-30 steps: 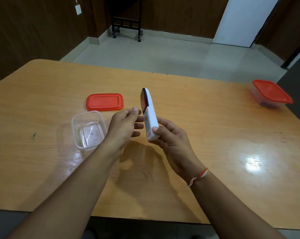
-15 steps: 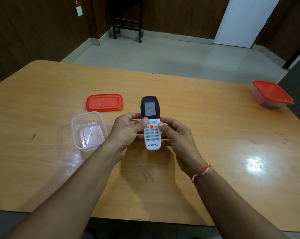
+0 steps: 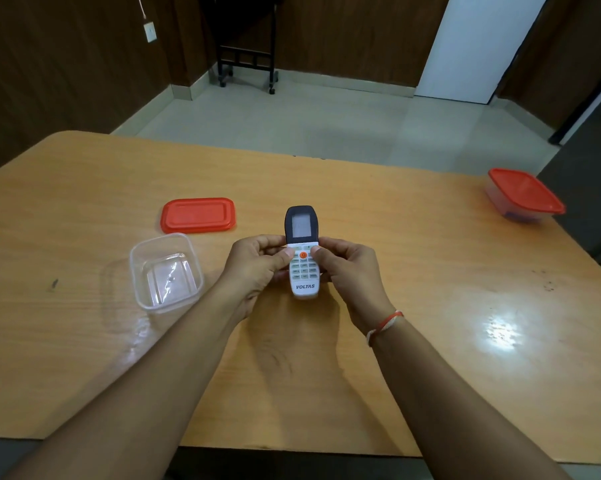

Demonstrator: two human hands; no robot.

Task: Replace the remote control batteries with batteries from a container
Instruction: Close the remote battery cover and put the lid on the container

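Observation:
A white remote control [image 3: 303, 251] with a dark screen end and an orange button faces up, held above the table's middle. My left hand [image 3: 257, 268] grips its left side and my right hand [image 3: 351, 268] grips its right side, both thumbs resting on the keypad near the orange button. A clear open container [image 3: 166, 271] stands to the left of my left hand and looks empty. Its red lid [image 3: 198, 215] lies flat behind it. No batteries are visible.
A second clear container with a red lid [image 3: 524, 197] on it sits at the far right corner of the wooden table [image 3: 430, 271]. A dark cabinet side stands beyond the right edge. Tiled floor and a black wheeled stand lie behind the table.
The remote was on edge a second ago, held mostly by my right hand. It has turned keypad-up, and both hands now hold it with thumbs on the buttons.

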